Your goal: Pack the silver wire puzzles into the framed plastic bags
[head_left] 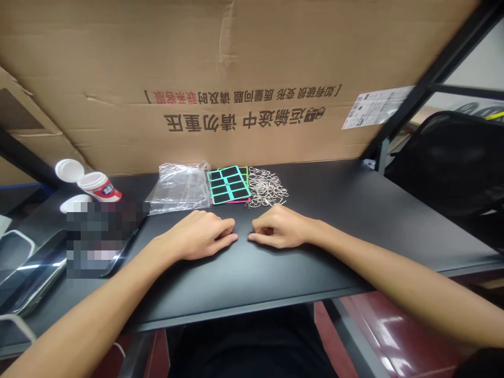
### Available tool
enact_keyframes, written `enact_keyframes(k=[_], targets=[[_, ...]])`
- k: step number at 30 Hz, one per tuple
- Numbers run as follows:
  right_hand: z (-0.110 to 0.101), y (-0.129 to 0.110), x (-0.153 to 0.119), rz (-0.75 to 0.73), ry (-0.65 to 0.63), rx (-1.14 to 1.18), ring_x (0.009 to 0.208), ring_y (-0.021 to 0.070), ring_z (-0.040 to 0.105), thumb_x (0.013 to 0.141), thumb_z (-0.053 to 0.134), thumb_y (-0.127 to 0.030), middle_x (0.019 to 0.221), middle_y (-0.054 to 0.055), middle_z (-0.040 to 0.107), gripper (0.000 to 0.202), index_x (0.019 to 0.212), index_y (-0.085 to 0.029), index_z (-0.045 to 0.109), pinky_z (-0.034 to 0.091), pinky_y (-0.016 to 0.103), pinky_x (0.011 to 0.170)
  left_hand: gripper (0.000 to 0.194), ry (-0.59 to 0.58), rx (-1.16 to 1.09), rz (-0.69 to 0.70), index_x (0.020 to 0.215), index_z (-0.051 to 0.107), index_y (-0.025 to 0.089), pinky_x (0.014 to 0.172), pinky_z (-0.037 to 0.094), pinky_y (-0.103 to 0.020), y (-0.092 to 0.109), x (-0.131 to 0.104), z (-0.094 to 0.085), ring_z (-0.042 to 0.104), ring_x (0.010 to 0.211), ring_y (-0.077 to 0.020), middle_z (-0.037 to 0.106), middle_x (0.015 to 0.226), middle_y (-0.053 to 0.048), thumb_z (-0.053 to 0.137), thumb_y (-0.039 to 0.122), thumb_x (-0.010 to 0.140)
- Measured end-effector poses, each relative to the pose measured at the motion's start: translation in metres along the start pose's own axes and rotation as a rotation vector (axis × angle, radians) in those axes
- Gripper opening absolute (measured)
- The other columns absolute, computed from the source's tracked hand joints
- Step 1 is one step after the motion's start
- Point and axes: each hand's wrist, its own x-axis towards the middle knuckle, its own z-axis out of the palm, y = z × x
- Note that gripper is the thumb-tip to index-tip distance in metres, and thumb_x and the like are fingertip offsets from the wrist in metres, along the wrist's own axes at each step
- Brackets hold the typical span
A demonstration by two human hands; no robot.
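Note:
My left hand (pixel 203 234) rests on the black tabletop (pixel 252 278), fingers curled under and thumb pointing inward, with nothing seen in it. Facing it across a small gap, my right hand (pixel 280 228) lies in a loose fist and also shows nothing held; its inner fingers are partly hidden. Just beyond the hands is a small stack of cards with black rectangles, a turquoise-edged card (pixel 228 185) on top and green and pink edges below. Clear plastic bags (pixel 183 186) lie left of the cards. A heap of silvery metal rings or hooks (pixel 268 188) sits to their right.
A large cardboard sheet (pixel 252 58) stands along the back edge. At left are a red-and-white tub (pixel 100 186), a white lid (pixel 70 170), a pixelated dark object (pixel 102 236) and a glossy dark device (pixel 35 273). A black chair (pixel 444 163) stands beyond the right side.

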Motion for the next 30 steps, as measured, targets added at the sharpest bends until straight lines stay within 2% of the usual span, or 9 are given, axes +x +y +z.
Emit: enact_keyframes(k=[30], targets=[[-0.0001, 0.0001, 0.0005, -0.010, 0.005, -0.007, 0.055, 0.0121, 0.049, 0.106, 0.063, -0.039, 0.061, -0.002, 0.061, 0.040, 0.071, -0.021, 0.056, 0.030, 0.027, 0.058, 0.030, 0.006, -0.001, 0.007, 0.089, 0.054, 0.026, 0.059, 0.026, -0.033, -0.0022, -0.0009, 0.0012, 0.056, 0.058, -0.0198, 0.063, 0.067, 0.001, 0.051, 0.044, 0.112]])
